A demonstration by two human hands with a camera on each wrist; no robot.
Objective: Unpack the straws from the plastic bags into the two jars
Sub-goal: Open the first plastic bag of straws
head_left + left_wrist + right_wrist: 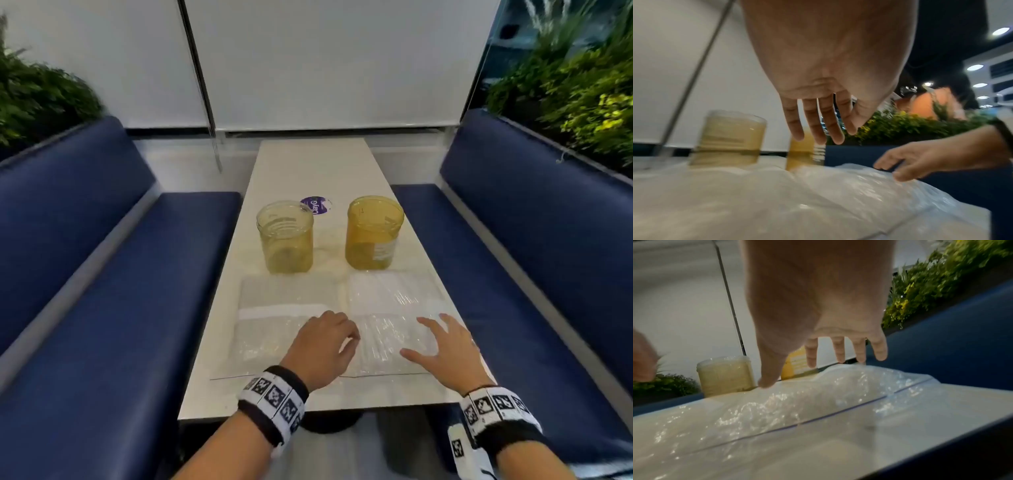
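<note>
Two yellowish clear jars stand mid-table, the left jar [285, 237] and the right jar [374, 233], both without lids. In front of them lie two clear plastic bags of straws, the left bag [274, 320] and the right bag [394, 318]. My left hand [329, 339] hovers between the bags, fingers hanging loosely, holding nothing. Over the right bag's near half, my right hand [435, 342] is spread with straight fingers, just above the plastic [818, 395]. In the left wrist view the left hand's fingers [816, 123] hang free above the bags.
The narrow white table [308, 164] runs away from me between two blue benches [102, 274] [531, 240]. A purple round sticker [317, 205] lies behind the jars. Green plants [582, 85] sit behind both bench backs. A white wall closes the far end.
</note>
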